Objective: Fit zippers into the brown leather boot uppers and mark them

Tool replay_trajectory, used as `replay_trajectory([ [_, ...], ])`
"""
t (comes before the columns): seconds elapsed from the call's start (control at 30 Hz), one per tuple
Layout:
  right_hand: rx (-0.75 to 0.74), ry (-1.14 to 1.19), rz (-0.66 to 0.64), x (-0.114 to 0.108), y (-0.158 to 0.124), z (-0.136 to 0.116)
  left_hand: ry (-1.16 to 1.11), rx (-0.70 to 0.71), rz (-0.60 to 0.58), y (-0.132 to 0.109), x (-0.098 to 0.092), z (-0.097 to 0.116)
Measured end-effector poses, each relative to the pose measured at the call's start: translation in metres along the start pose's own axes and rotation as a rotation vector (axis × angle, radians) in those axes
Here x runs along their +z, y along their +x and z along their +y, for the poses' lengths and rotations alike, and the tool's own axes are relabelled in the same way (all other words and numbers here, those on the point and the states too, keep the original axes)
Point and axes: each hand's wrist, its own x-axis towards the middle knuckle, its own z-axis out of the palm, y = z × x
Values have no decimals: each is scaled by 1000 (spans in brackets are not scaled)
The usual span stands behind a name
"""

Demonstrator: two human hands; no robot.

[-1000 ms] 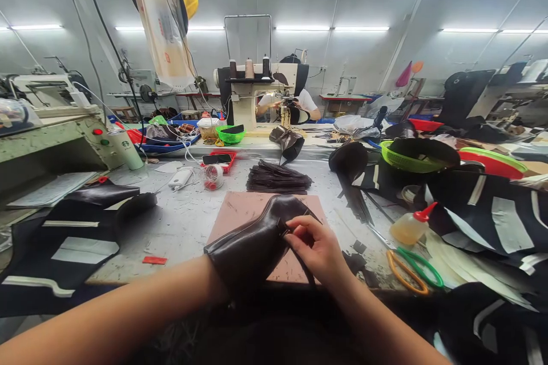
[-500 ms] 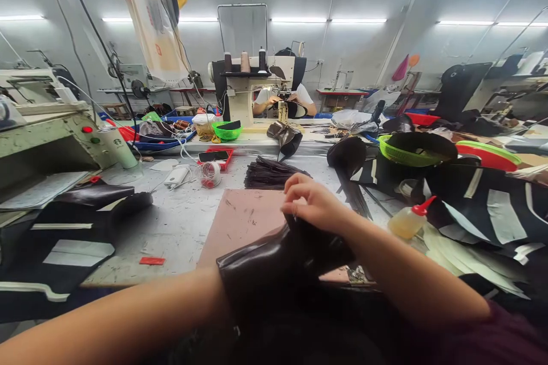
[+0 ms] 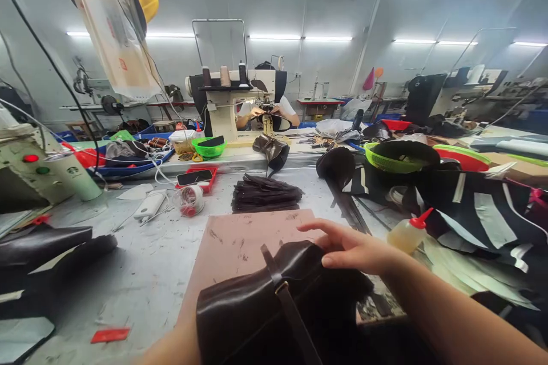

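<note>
A dark brown leather boot upper [image 3: 240, 302] lies tilted in front of me, over the near part of the pink board [image 3: 231, 245]. Around it runs a narrow strap with a small metal ring [image 3: 281, 288]. My left forearm [image 3: 171, 345] reaches into the shaft opening, and the leather hides that hand and its fingers. At the upper right end of the boot upper is my right hand [image 3: 351, 245], fingers stretched and apart, thumb close against the leather. Beyond the board sits a bundle of dark strips [image 3: 266, 194].
To the right stand a glue bottle with a red tip [image 3: 409, 232] and black cut pieces [image 3: 466, 205]. A red tray with a phone [image 3: 197, 178] and a white adapter [image 3: 149, 204] lie left. Across the table, a person's hands [image 3: 257, 113] work at a sewing machine [image 3: 240, 102].
The boot upper has turned so its strap and ring now show. My right hand has gone from pinching its top edge to spread fingers. The view has shifted rightward.
</note>
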Motion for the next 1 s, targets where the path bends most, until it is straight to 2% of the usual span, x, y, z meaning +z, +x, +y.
replay_trajectory([
  [0.07,-16,1,209,-10,0,5,262,240,-180,4,-17,-16],
  [0.1,-13,-18,328,-19,3,7,469,423,-177,6,-25,-29],
  [0.17,3,-56,566,-43,15,9,801,598,84,8,-38,-61],
  [0.23,-4,-86,779,-70,33,12,967,640,220,10,-45,-89],
  [0.27,-24,-96,875,-82,44,15,1005,649,247,11,-44,-99],
  [0.37,-72,-87,1049,-110,82,23,1032,681,231,20,-31,-109],
  [0.47,-85,-9,1047,-115,113,28,1000,616,204,43,-1,-98],
  [0.53,-141,64,1000,-104,124,28,943,537,237,67,24,-86],
  [0.6,-207,140,951,-87,127,25,883,516,287,94,51,-73],
  [0.67,-230,179,929,-68,123,23,861,584,342,119,74,-62],
  [0.73,-204,192,936,-53,115,22,850,676,434,136,86,-55],
  [0.8,-185,163,919,-48,104,25,758,703,496,144,84,-52],
  [0.83,-193,111,906,-48,98,28,674,671,500,144,78,-50],
  [1.0,-257,-458,999,-66,77,52,91,262,430,135,37,-44],
])
